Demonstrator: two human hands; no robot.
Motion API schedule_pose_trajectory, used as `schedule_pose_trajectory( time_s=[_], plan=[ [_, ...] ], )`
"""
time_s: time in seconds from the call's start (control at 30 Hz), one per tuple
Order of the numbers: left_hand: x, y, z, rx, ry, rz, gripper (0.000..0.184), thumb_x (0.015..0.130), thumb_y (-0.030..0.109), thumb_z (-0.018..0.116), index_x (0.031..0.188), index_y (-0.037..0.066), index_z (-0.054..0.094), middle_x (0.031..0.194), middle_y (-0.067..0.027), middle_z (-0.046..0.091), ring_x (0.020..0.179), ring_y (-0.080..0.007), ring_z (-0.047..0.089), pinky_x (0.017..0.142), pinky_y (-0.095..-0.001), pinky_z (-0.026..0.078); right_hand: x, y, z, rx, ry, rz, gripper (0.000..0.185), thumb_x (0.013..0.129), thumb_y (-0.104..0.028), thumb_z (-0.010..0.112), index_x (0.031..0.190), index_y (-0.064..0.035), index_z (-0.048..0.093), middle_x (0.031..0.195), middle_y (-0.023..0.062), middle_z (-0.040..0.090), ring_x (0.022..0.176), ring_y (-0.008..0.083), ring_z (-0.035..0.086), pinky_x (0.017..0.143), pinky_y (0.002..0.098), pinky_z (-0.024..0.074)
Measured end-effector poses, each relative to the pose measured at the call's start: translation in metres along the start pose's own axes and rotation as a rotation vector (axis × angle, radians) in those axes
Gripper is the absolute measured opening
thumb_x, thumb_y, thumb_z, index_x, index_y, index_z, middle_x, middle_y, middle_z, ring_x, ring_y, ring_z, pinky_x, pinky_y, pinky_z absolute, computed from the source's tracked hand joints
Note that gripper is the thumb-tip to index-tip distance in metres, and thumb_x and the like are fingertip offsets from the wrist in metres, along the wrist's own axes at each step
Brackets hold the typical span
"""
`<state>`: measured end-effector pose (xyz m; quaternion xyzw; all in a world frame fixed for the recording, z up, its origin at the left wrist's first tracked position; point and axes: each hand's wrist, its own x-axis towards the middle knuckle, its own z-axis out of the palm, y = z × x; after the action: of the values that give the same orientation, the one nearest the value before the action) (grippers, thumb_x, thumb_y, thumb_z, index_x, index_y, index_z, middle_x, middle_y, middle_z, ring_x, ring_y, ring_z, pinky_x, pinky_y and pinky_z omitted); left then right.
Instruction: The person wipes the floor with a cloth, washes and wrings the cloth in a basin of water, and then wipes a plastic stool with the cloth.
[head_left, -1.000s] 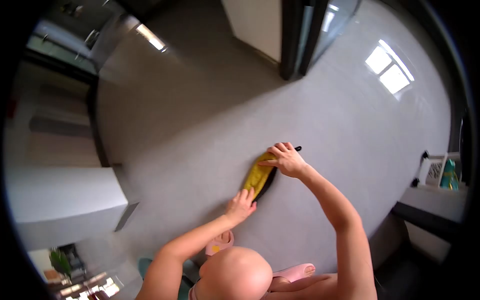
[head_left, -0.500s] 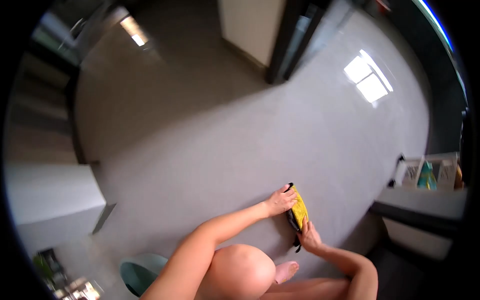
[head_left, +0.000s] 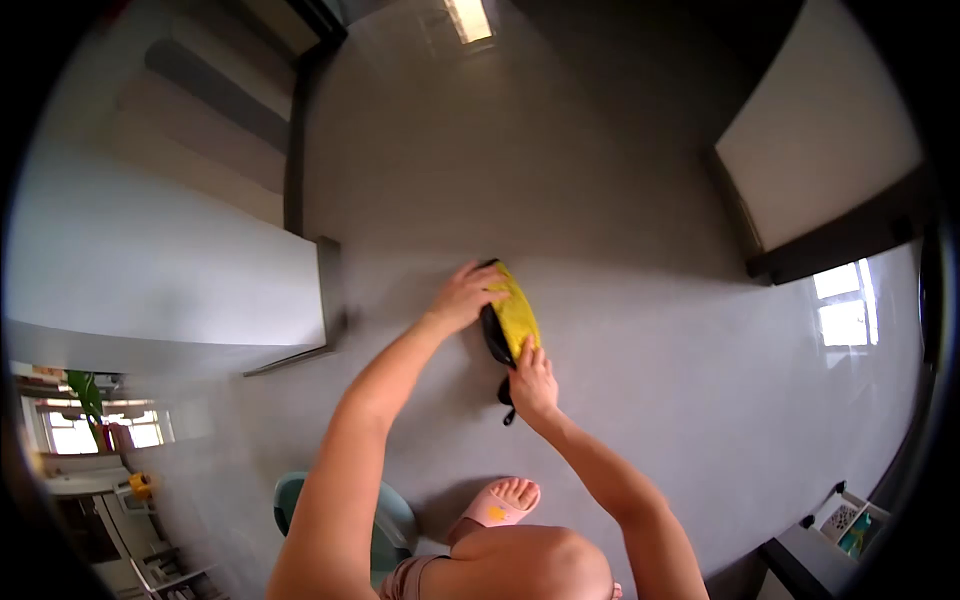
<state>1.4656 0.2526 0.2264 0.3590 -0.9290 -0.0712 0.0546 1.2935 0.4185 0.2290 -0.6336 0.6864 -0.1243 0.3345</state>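
Long curved yellow-blk item (head_left: 518, 315), glossy grey floor (head_left: 650, 400), L hand (head_left: 466, 297) spread atop, grip unclear, R hand (head_left: 535, 386) pinching near end.

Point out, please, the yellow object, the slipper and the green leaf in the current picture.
Yellow object (head_left: 517, 316): head view, on its yellow face between the two hands.
Slipper (head_left: 485, 509): head view, on the pink strap.
Green leaf (head_left: 86, 393): head view, on the blade's middle.
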Motion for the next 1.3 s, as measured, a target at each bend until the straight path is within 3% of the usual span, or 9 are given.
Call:
schedule_pose_trajectory(
  time_s=[0.2,0.37,0.57,0.77,0.97,1.03,1.13,1.23,1.3],
  plan=[
    [-0.100,-0.101,-0.075,0.114,-0.285,-0.398,0.050,0.078,-0.003,0.055,0.122,0.019,0.063,0.132,-0.0044,0.057,0.126,-0.0278,0.049,0.106,-0.0423,0.039,0.073,-0.097,0.053,-0.049,-0.081,-0.236,0.073,0.088,-0.021,0.062,0.150,-0.0071,0.025,0.123,0.0117,0.048,0.110,0.0307,0.051,0.087,0.0368,0.0503],
    [-0.180,-0.051,-0.069,0.180,-0.378,-0.559,0.051,0.076,0.004,0.063,0.126,0.017,0.058,0.119,-0.0122,0.057,0.108,-0.0326,0.057,0.089,-0.0423,0.050,0.076,-0.099,0.041,-0.408,-0.173,-0.537,0.057,0.088,-0.017,0.057,0.142,-0.0306,0.045,0.119,0.0067,0.048,0.107,0.0233,0.047,0.085,0.0370,0.0411],
    [-0.244,0.068,-0.037,0.091,-0.285,-0.757,0.050,0.078,0.013,0.068,0.126,0.013,0.056,0.106,-0.0138,0.055,0.095,-0.0324,0.062,0.076,-0.0440,0.053,0.036,-0.075,0.013,-0.580,-0.222,-0.611,0.051,0.090,-0.020,0.057,0.134,-0.0432,0.051,0.122,0.0020,0.047,0.116,0.0224,0.042,0.090,0.0392,0.0384],
    [-0.242,0.193,-0.013,-0.040,-0.243,-0.715,0.048,0.083,0.020,0.069,0.128,0.011,0.056,0.100,-0.0123,0.057,0.084,-0.0330,0.063,0.069,-0.0433,0.053,-0.023,0.016,-0.019,-0.459,-0.161,-0.646,0.040,0.090,-0.023,0.056,0.123,-0.0446,0.061,0.120,-0.0018,0.051,0.118,0.0201,0.043,0.093,0.0380,0.0373],
    [-0.154,0.282,0.008,-0.133,-0.217,-0.680,0.038,0.085,0.020,0.068,0.122,0.016,0.062,0.097,-0.0121,0.058,0.086,-0.0339,0.062,0.073,-0.0443,0.053,-0.084,0.143,-0.079,-0.452,0.084,-0.593,0.043,0.089,-0.020,0.055,0.122,-0.0468,0.062,0.118,-0.0019,0.052,0.114,0.0199,0.045,0.094,0.0364,0.0381],
    [-0.135,0.317,0.016,-0.178,-0.184,-0.581,0.037,0.085,0.020,0.069,0.121,0.016,0.063,0.096,-0.0119,0.057,0.087,-0.0339,0.062,0.074,-0.0435,0.053,-0.110,0.179,-0.109,-0.466,0.097,-0.546,0.043,0.089,-0.020,0.056,0.122,-0.0468,0.062,0.119,-0.0021,0.052,0.114,0.0197,0.046,0.094,0.0366,0.0383],
    [-0.125,0.369,0.019,-0.247,-0.389,-0.416,0.044,0.085,0.021,0.069,0.126,0.015,0.058,0.107,-0.0129,0.055,0.096,-0.0327,0.060,0.079,-0.0433,0.052,-0.166,0.218,-0.152,-0.539,-0.133,-0.409,0.055,0.087,-0.013,0.059,0.130,-0.0478,0.056,0.127,-0.0014,0.048,0.117,0.0202,0.044,0.096,0.0371,0.0394],
    [-0.107,0.399,0.028,-0.196,-0.574,-0.176,0.046,0.088,0.026,0.066,0.129,0.011,0.053,0.116,-0.0136,0.051,0.102,-0.0316,0.059,0.084,-0.0438,0.052,-0.218,0.261,-0.159,-0.544,-0.081,-0.374,0.053,0.084,-0.018,0.065,0.125,-0.0493,0.058,0.125,-0.0025,0.049,0.118,0.0190,0.043,0.096,0.0353,0.0385],
    [-0.111,0.390,0.047,-0.178,-0.500,-0.056,0.046,0.088,0.025,0.066,0.128,0.008,0.052,0.114,-0.0124,0.053,0.101,-0.0303,0.059,0.082,-0.0431,0.053,-0.238,0.266,-0.149,-0.457,-0.104,-0.272,0.055,0.083,-0.015,0.065,0.125,-0.0489,0.059,0.126,-0.0020,0.049,0.120,0.0197,0.043,0.099,0.0365,0.0377]
  ],
)
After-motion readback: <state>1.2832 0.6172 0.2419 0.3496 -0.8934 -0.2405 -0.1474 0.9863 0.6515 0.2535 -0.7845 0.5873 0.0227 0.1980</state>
